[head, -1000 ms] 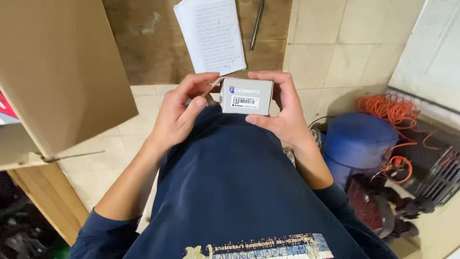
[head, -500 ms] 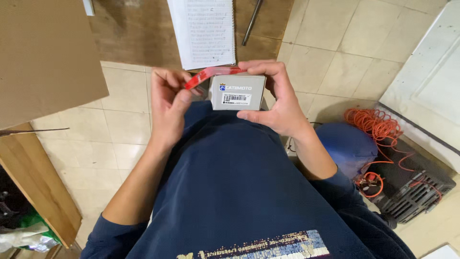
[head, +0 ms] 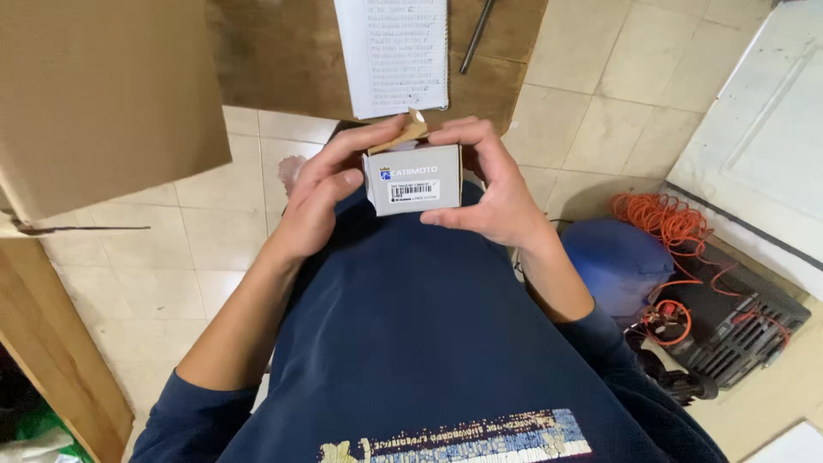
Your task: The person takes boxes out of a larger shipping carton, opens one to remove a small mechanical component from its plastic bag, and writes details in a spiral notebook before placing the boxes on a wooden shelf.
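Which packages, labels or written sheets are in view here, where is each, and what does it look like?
Small box: held between the left hand and right hand at chest height; grey-white carton, top flap open.
Label: on the small box's facing side; white rectangle with a barcode.
Notebook page: on the brown board above the hands; white, handwritten lines.
Large cardboard box: upper left; plain brown.

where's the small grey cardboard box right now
In the head view, the small grey cardboard box sits centre frame, held between the left hand and right hand, just below the white lined notepad.
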